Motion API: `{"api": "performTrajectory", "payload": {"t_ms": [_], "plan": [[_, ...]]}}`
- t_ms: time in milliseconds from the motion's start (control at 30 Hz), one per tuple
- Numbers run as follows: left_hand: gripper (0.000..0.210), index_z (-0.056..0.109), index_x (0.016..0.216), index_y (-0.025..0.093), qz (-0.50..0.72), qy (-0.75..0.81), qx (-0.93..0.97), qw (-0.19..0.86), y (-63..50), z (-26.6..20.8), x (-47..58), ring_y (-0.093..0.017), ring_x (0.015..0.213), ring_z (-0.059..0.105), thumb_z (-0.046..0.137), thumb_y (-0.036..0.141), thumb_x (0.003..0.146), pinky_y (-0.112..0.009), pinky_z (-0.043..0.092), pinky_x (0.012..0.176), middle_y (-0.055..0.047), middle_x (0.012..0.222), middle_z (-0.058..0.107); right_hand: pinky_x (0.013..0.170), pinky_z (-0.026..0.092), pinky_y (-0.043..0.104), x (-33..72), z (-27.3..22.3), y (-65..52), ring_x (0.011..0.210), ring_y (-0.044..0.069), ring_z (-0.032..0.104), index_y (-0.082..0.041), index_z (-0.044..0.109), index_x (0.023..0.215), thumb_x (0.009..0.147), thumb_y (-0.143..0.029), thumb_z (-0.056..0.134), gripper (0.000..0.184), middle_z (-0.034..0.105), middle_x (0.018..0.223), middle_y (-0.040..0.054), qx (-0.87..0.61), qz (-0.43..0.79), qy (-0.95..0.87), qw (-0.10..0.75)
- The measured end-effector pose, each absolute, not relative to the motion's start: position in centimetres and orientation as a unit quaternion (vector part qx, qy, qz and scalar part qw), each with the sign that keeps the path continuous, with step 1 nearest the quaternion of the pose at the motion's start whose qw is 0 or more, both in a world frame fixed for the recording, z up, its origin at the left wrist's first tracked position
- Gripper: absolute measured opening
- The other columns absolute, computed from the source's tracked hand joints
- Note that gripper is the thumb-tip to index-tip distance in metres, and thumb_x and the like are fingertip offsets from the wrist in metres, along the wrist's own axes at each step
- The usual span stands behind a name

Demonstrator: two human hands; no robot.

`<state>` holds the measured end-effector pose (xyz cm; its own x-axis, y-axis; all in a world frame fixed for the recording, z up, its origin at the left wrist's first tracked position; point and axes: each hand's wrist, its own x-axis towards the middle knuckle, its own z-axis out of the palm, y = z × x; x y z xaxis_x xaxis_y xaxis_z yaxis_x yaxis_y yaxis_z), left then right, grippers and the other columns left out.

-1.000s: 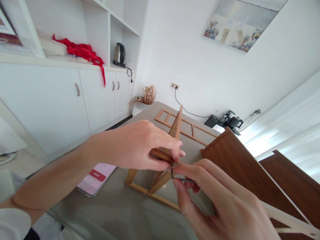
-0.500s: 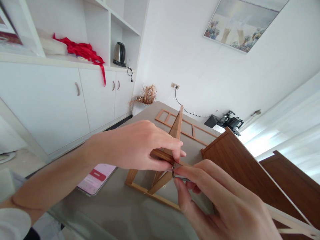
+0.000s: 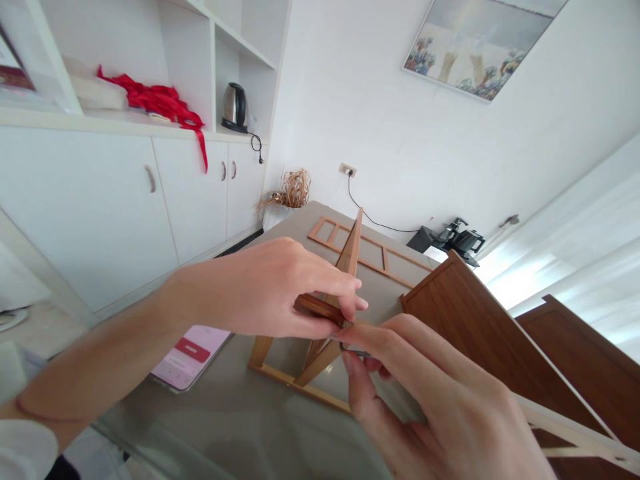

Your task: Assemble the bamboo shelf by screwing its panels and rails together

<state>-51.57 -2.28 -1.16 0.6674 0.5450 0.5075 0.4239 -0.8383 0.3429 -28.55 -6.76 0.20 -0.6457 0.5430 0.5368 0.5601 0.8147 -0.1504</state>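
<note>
My left hand (image 3: 265, 290) pinches the dark end of a wooden bar (image 3: 320, 307) between thumb and fingers. That bar is part of a wooden frame (image 3: 313, 393) standing on the table, with a slanting panel (image 3: 351, 248) rising behind my fingers. In my right hand (image 3: 430, 380) is a bent metal hex key (image 3: 355, 352), pinched by thumb and fingers. Its short end points up at the underside of the bar, beside my left thumb. My right fingertip covers the meeting point, so I cannot tell whether the key sits in a screw.
A phone (image 3: 186, 360) lies on the grey table (image 3: 225, 417) at left. A flat wooden ladder-like frame (image 3: 385, 260) lies at the back. Large brown boards (image 3: 465, 327) stand at right. A white cabinet (image 3: 90, 200) flanks the table; a kettle set (image 3: 465, 243) is beyond.
My right fingers have closed in against the bar, and the small screw seen there before is now mostly hidden. The whole view has shifted slightly; my left hand keeps its hold.
</note>
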Motion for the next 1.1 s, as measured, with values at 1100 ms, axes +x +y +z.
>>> {"api": "performTrajectory", "payload": {"t_ms": [1100], "plan": [[0.017,0.069,0.105,0.027,0.31,0.266,0.906,0.113,-2.26,-1.23,-51.61,-0.017,0.113,0.069,0.065,0.022,0.089,-0.022,0.052,0.094,0.003,0.119,0.074,0.052,0.042,0.019,-28.56,-0.1,-6.79,0.06,0.009,0.057,-0.021,0.066,0.086,0.092,-0.018,0.056,0.012,0.057,0.07,-0.0025,-0.317,-0.004,-0.911,0.264]]}}
